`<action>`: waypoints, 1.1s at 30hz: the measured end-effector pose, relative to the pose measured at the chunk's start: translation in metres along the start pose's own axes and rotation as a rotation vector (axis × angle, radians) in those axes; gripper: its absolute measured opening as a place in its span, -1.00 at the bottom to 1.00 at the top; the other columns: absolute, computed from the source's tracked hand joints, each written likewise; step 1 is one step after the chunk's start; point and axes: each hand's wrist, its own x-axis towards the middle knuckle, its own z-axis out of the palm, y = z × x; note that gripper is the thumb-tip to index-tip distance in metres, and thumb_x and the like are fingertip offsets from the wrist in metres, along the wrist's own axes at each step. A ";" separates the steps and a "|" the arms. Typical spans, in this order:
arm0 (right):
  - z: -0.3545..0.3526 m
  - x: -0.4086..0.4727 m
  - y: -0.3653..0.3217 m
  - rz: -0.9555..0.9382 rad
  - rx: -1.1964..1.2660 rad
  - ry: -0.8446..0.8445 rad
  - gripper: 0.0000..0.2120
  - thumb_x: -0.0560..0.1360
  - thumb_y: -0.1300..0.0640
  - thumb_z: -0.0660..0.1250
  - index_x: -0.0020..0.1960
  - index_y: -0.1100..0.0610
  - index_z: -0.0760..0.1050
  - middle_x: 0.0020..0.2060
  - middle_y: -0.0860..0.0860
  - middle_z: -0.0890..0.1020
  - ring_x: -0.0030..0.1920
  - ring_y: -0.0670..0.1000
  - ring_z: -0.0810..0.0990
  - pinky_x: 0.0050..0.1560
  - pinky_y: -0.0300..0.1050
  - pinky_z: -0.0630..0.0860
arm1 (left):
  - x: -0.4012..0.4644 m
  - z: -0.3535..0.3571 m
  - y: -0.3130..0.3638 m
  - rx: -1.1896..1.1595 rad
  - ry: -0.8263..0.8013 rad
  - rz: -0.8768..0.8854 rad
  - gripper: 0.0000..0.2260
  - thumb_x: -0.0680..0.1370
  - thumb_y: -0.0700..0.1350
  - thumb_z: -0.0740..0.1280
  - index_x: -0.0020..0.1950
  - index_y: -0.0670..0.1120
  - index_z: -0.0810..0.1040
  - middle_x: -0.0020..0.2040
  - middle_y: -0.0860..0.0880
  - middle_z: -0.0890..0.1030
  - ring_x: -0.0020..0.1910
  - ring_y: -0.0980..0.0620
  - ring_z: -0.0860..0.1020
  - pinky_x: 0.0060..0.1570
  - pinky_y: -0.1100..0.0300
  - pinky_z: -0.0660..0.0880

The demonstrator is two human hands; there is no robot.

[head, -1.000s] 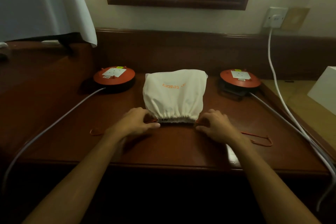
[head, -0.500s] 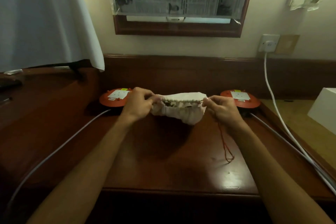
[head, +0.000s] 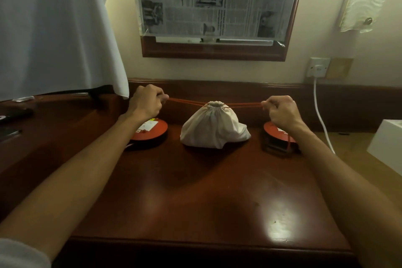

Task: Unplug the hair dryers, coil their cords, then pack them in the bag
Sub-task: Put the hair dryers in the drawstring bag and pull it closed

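A white drawstring bag stands upright on the dark wooden desk, its mouth gathered tight at the top. Whatever is inside is hidden. An orange drawstring runs out taut from the mouth to both sides. My left hand pinches the left end of the string, raised above the desk. My right hand pinches the right end at about the same height, with a loop of string hanging below it.
Two red round cable reels sit left and right of the bag. A white cord hangs from a wall socket. A white cloth hangs at left, a white box stands at right.
The bag was lying flat with its mouth toward me. I lifted it by the mouth, then pulled the strings apart, and the mouth has closed with the bag standing upright.
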 end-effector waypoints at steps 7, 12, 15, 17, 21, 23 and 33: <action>-0.004 -0.016 0.015 -0.036 -0.284 -0.081 -0.77 0.67 0.08 0.20 -0.03 0.06 0.60 -0.11 0.00 0.65 -0.08 0.11 0.60 -0.01 0.09 0.54 | -0.010 -0.008 -0.016 0.094 0.005 0.038 -0.83 0.67 -0.12 0.33 0.03 -0.14 0.69 -0.12 -0.10 0.67 -0.12 0.02 0.57 -0.13 0.07 0.47; -0.006 -0.015 0.024 -0.010 -0.208 -0.108 -0.78 0.66 0.13 0.24 -0.08 0.04 0.62 -0.11 -0.05 0.65 -0.02 0.05 0.62 0.05 0.06 0.58 | -0.020 -0.003 -0.015 0.068 -0.014 0.025 -0.84 0.67 -0.12 0.32 -0.01 -0.11 0.67 -0.10 -0.11 0.68 -0.08 -0.06 0.62 -0.07 -0.01 0.55; -0.011 -0.025 0.031 -0.016 -0.125 -0.192 -0.71 0.64 0.14 0.30 -0.24 0.02 0.58 -0.28 -0.05 0.63 -0.20 -0.01 0.59 -0.20 -0.15 0.46 | -0.031 -0.007 -0.021 0.006 -0.112 0.018 -0.81 0.67 -0.09 0.32 -0.09 -0.08 0.66 -0.12 -0.07 0.67 -0.05 -0.05 0.62 -0.05 0.01 0.53; -0.015 -0.041 0.032 -0.008 -0.087 -0.247 -0.68 0.63 0.12 0.32 -0.30 0.03 0.57 -0.48 -0.12 0.55 -0.40 -0.05 0.51 -0.34 -0.18 0.40 | -0.050 -0.012 -0.026 -0.042 -0.161 0.039 -0.79 0.67 -0.08 0.33 -0.16 -0.03 0.63 -0.16 -0.02 0.64 -0.09 -0.01 0.59 -0.11 0.11 0.43; -0.018 -0.079 0.039 -0.006 0.020 -0.433 -0.70 0.63 0.07 0.33 -0.26 0.10 0.60 -0.44 0.08 0.63 -0.42 0.05 0.59 -0.34 -0.02 0.51 | -0.094 -0.015 -0.029 -0.082 -0.183 0.092 -0.80 0.66 -0.12 0.34 -0.10 -0.11 0.69 -0.10 -0.03 0.69 -0.07 0.03 0.60 -0.09 0.15 0.40; -0.022 -0.095 0.040 0.050 0.064 -0.546 -0.72 0.62 -0.01 0.33 -0.20 0.09 0.62 -0.40 0.23 0.53 -0.39 0.17 0.46 -0.36 0.03 0.41 | -0.109 -0.014 -0.029 -0.084 -0.190 0.105 -0.80 0.65 -0.12 0.35 -0.09 -0.14 0.71 -0.11 -0.07 0.69 -0.07 -0.01 0.60 -0.08 0.13 0.40; -0.059 -0.098 0.071 0.307 0.414 -0.709 -0.75 0.49 0.09 0.47 0.01 0.28 0.58 -0.42 0.07 0.36 -0.47 0.01 0.29 -0.46 -0.16 0.21 | -0.122 -0.018 -0.028 -0.178 -0.536 0.104 -0.80 0.63 0.03 0.35 -0.11 -0.03 0.67 -0.16 0.05 0.67 -0.12 0.18 0.60 -0.11 0.30 0.43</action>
